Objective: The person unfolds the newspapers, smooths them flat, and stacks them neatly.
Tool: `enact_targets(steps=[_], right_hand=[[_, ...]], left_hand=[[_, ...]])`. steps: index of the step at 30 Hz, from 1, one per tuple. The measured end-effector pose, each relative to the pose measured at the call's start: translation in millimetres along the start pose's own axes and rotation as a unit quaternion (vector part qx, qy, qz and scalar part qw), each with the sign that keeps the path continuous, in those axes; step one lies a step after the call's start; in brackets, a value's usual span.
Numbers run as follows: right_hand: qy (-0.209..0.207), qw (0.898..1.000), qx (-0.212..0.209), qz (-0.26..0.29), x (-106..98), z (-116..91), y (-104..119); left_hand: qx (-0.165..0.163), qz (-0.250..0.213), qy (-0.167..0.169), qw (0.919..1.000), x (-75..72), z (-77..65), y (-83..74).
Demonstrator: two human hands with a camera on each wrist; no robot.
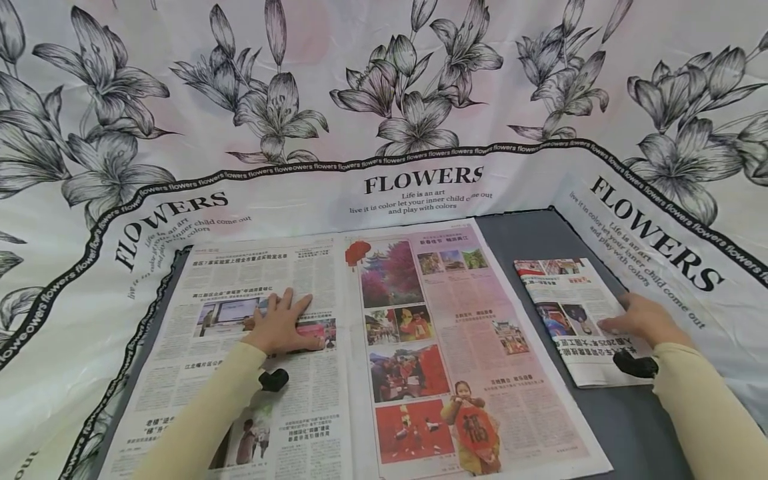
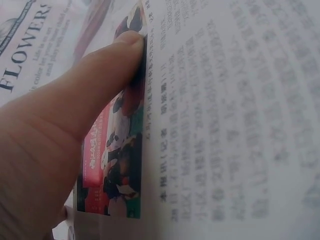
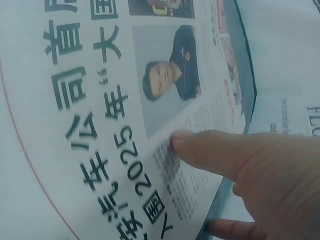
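Grey tabletop (image 1: 642, 433) is supporting an open newspaper (image 1: 355, 373), whose left page the spread left hand (image 1: 281, 327) is touching, probably keeping it flat; at right, the right hand (image 1: 651, 323) is gripping a folded newspaper (image 1: 567, 317) by its right edge, seemingly controlling it.

Both arms are covered by long, plain sleeves of pale cream-yellow fabric: left sleeve (image 1: 201, 417) and right sleeve (image 1: 708, 410). The fabric is smooth along the forearm, with the right cuff edge slightly gathered. Each wrist carries a black fitting: left fitting (image 1: 273, 380), compact and rounded; right fitting (image 1: 636, 365), longer and curved. Both hands are bare.
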State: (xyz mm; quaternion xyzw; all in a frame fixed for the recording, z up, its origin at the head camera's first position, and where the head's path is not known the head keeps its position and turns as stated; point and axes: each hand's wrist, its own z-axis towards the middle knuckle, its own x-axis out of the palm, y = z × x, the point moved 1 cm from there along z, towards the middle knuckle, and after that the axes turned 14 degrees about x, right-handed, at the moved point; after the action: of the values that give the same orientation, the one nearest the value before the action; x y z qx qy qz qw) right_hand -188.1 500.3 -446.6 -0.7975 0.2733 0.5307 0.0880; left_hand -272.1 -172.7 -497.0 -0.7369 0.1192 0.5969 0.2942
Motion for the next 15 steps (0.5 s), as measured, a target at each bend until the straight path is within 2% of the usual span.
enact_targets(steps=[7,15], right_hand=[[0.027,0.998,0.018,0.055,2.9,1.8,-6.6],[0.067,0.988,0.050,0.126,2.0,6.8,-7.5]], left_hand=[[-0.005,-0.016,0.003,0.9998,-4.4,-3.6,-3.4],[-0.010,-0.021,0.006,0.9997,-5.5,-3.9,-0.8]])
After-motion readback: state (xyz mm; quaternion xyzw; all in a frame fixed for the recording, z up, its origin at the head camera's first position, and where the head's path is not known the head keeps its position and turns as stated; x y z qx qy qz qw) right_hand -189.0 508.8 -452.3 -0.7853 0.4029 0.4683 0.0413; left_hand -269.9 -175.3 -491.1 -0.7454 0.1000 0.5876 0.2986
